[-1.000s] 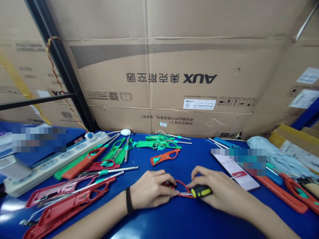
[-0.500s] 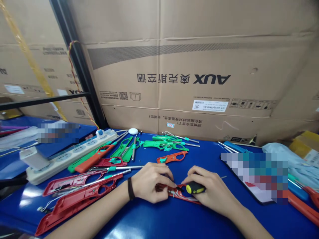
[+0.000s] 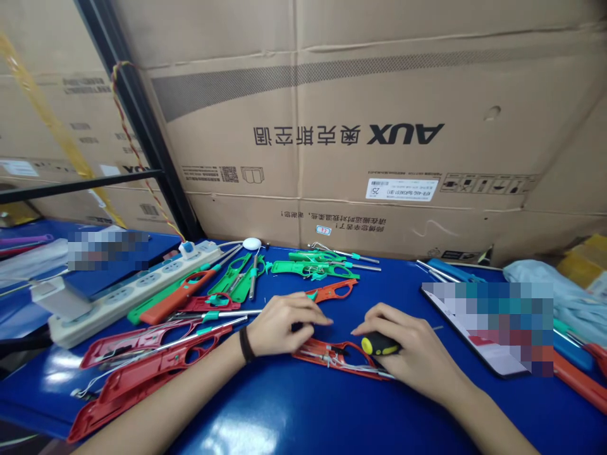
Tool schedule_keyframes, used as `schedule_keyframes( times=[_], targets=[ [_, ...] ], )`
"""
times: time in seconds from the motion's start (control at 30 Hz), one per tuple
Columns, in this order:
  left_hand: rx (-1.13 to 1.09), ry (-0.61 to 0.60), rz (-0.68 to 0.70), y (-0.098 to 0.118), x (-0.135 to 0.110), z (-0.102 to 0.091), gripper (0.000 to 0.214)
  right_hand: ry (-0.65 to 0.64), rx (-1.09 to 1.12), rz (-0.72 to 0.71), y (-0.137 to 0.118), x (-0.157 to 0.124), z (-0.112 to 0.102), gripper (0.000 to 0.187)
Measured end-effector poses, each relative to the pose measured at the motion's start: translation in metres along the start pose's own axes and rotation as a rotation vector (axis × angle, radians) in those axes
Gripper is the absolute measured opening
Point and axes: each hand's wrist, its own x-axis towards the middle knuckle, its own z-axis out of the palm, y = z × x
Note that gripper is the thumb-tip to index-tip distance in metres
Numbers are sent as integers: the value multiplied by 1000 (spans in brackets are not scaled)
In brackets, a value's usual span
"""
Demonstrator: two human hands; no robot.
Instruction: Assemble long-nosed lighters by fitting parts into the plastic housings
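An opened red lighter casing [image 3: 327, 361], with white wires, a small black part and a metal tube in it, lies on the blue table between my hands. My left hand [image 3: 284, 325] is at its left end, thumb and index finger apart with nothing visible between them. Whether the thumb touches the casing, I cannot tell. My right hand [image 3: 403, 344] is closed round a screwdriver [image 3: 382, 344] with a black and yellow handle, its thin shaft pointing right, away from the casing. The right fingertips are above the casing's right end.
Red casing halves [image 3: 142, 373] lie by my left forearm, green ones [image 3: 313, 268] at the back, and an orange one [image 3: 334, 291] behind my left hand. A white power strip [image 3: 137, 287] stands left, a tablet-like device [image 3: 512, 368] right. A large cardboard box [image 3: 341, 82] rises behind.
My left fingers have come off the middle of the casing and opened, and my right hand has shifted right with the screwdriver. More of the casing's inside shows. The camera view has shifted slightly.
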Motion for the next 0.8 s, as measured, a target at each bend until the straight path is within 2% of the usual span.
schedule_keyframes(
  times=[0.07, 0.17, 0.3, 0.4, 0.53, 0.63, 0.73, 0.8],
  targets=[
    [52, 95, -89, -7, 0, -3, 37, 34, -6, 10, 1, 0, -2, 27],
    [139, 210, -169, -15, 1, -9, 26, 87, -20, 20, 1, 0, -5, 26],
    [154, 177, -168, -20, 2, -11, 8, 117, -41, 19, 0, 0, -7, 25],
    [139, 153, -197, -23, 1, -7, 17, 124, -44, 24, 3, 1, -7, 25],
    [114, 178, -190, -18, 1, -5, 15, 129, -11, 52, 6, 0, -11, 28],
    [71, 140, -74, -1, 3, -4, 10, 3, 79, 98, 4, 0, -15, 25],
    [10, 50, 44, 18, 6, 1, 26, -171, 134, 165, 2, -1, -17, 16],
    [-18, 11, 83, 26, 7, 7, 36, -233, 153, 183, 1, -1, -17, 13]
  ],
)
